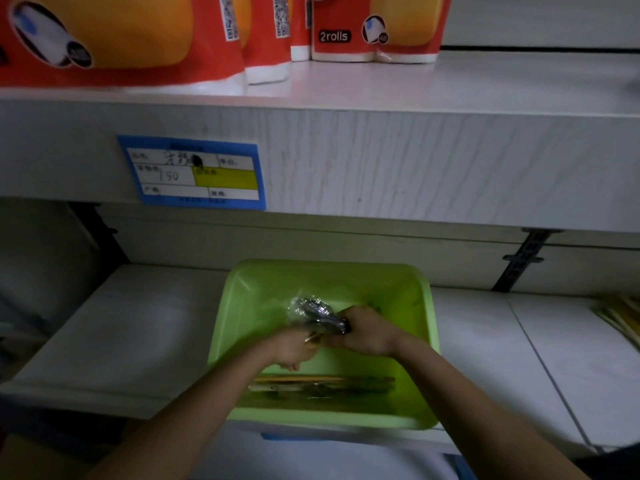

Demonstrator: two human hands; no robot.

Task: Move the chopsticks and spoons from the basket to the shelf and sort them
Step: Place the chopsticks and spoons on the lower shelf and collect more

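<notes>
Dim shop shelving (pixel 381 161) is framing the green basket (pixel 242 306) as my right grip (pixel 367 336) is clenching wrapped spoons (pixel 313 311) to lift them out; left grip (pixel 294 348) unclear, chopsticks (pixel 322 384) lying below it.

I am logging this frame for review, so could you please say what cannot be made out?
Head view only.
Wrapped bundle contents: plastic glare, right hand covers one end.
Left hand grip: hidden under the hand itself.
Price label writing: blurred.
Yellowish sticks: cut off by right edge.

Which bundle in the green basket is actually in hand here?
The shiny clear-wrapped dark pack, gripped by the right hand; the long chopstick bundles lie along the near wall of the basket.
</notes>
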